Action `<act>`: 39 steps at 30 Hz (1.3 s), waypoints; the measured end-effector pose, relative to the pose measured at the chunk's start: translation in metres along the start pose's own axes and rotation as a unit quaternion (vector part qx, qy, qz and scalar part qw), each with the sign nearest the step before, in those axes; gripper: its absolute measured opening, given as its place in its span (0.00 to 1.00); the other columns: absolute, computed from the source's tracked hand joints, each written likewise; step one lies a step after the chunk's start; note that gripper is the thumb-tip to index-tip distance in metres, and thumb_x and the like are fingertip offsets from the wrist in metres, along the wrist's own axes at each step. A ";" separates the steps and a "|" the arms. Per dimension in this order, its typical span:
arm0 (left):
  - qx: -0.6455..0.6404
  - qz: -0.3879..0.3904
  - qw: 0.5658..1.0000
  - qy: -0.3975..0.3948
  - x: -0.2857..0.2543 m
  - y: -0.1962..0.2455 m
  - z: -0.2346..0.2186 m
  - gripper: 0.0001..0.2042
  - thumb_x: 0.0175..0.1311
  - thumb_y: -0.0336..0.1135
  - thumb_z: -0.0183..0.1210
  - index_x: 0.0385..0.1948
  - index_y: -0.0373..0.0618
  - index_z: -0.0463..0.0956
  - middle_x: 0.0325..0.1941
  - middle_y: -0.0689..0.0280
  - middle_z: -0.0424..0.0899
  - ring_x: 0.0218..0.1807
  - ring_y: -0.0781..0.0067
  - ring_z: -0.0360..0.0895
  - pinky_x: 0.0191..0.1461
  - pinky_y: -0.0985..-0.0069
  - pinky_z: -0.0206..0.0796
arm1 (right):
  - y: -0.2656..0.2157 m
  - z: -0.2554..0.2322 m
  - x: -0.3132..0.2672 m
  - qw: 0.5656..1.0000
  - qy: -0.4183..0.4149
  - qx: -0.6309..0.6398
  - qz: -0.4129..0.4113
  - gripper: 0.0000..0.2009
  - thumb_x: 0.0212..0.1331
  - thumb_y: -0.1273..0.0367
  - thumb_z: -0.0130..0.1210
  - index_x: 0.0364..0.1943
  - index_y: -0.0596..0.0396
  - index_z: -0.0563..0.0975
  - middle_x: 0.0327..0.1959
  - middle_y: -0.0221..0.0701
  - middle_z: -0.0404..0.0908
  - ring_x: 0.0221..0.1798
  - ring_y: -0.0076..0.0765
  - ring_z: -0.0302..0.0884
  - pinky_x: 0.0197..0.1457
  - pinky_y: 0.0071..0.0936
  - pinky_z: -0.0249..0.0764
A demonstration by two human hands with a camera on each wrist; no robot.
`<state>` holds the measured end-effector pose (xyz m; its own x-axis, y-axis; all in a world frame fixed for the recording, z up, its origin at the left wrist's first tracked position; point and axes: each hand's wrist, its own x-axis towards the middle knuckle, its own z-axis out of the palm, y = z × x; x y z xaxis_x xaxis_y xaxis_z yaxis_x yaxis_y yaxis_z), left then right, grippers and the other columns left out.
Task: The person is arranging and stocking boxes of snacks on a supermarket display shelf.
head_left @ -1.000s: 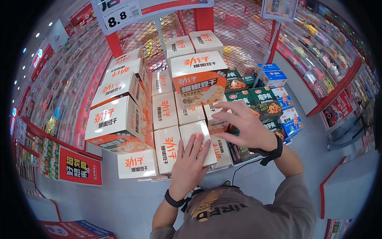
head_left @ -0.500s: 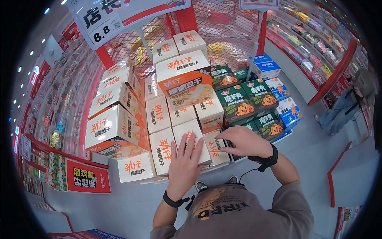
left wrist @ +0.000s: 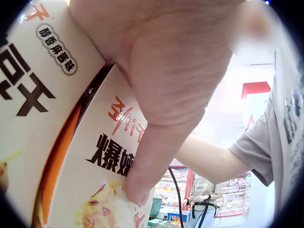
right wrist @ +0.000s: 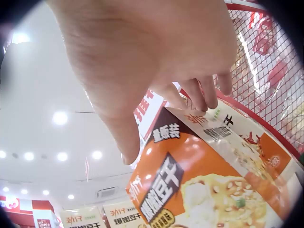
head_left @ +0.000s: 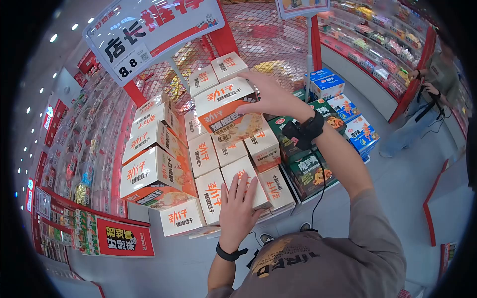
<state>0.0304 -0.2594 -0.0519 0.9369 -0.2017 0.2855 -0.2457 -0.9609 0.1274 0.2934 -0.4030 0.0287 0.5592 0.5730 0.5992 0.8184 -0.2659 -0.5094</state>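
In the head view my left hand point(head_left: 237, 218) lies with straight fingers on a white snack carton point(head_left: 231, 171) at the front of the stack. Its thumb point(left wrist: 147, 166) rests along the printed side of a carton in the left wrist view. My right hand point(head_left: 273, 98) reaches to the orange-and-white carton point(head_left: 231, 128) that stands highest in the middle. Thumb and fingers are spread wide about its right end. In the right wrist view the fingers point(right wrist: 206, 92) are over the carton's top edge, while the thumb hangs beside its orange face point(right wrist: 209, 166).
More white cartons point(head_left: 144, 171) are stacked at left. Green cartons point(head_left: 305, 171) and blue cartons point(head_left: 361, 130) stand at right. A price sign point(head_left: 149, 37) rises behind, before a red mesh point(head_left: 268, 30). A cable point(head_left: 323, 188) hangs from my right wrist. Another person point(head_left: 432, 94) stands at far right.
My right hand has moved from the front right cartons up and forward to the high middle carton. My left hand stays on the front carton. The head view has shifted.
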 end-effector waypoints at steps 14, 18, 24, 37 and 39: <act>0.011 0.003 1.000 0.015 0.000 0.001 0.003 0.45 0.35 0.43 0.75 0.64 0.46 0.65 0.70 0.58 0.64 0.72 0.53 0.58 0.74 0.51 0.46 | -0.028 0.000 -0.014 0.995 0.036 0.018 -0.086 0.46 0.29 0.57 0.75 0.60 0.54 0.67 0.53 0.40 0.69 0.58 0.51 0.66 0.61 0.41 0.63; 0.009 -0.006 1.000 0.006 0.001 0.000 0.004 0.43 0.39 0.43 0.74 0.64 0.48 0.65 0.70 0.57 0.63 0.72 0.53 0.57 0.73 0.48 0.46 | -0.094 -0.025 -0.084 0.968 0.158 -0.111 -0.160 0.38 0.33 0.59 0.73 0.54 0.54 0.72 0.50 0.41 0.71 0.52 0.46 0.71 0.54 0.40 0.66; 0.001 -0.002 1.000 -0.020 0.002 -0.002 0.002 0.43 0.39 0.39 0.74 0.65 0.46 0.64 0.71 0.56 0.61 0.73 0.50 0.55 0.74 0.45 0.44 | -0.122 -0.040 -0.184 0.967 0.245 -0.041 0.047 0.33 0.30 0.62 0.75 0.47 0.56 0.76 0.48 0.45 0.67 0.52 0.45 0.69 0.52 0.35 0.70; -0.012 0.003 1.000 -0.011 0.001 -0.004 0.003 0.46 0.34 0.34 0.75 0.65 0.44 0.63 0.71 0.54 0.62 0.73 0.50 0.55 0.74 0.47 0.43 | -0.101 0.046 -0.236 0.965 -0.010 0.092 0.244 0.53 0.41 0.61 0.74 0.72 0.50 0.51 0.69 0.50 0.53 0.66 0.56 0.61 0.62 0.45 0.68; -0.016 -0.001 1.000 -0.008 -0.001 -0.003 0.006 0.46 0.34 0.33 0.74 0.65 0.44 0.63 0.71 0.54 0.62 0.73 0.49 0.55 0.74 0.46 0.43 | -0.084 0.039 -0.246 0.913 -0.010 0.222 0.343 0.51 0.46 0.64 0.71 0.73 0.51 0.50 0.67 0.48 0.61 0.63 0.52 0.69 0.58 0.42 0.72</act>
<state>0.0319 -0.2571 -0.0577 0.9411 -0.2035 0.2699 -0.2517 -0.9549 0.1576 0.0819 -0.4913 -0.1003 0.9137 0.4048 0.0362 0.1397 -0.2293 -0.9633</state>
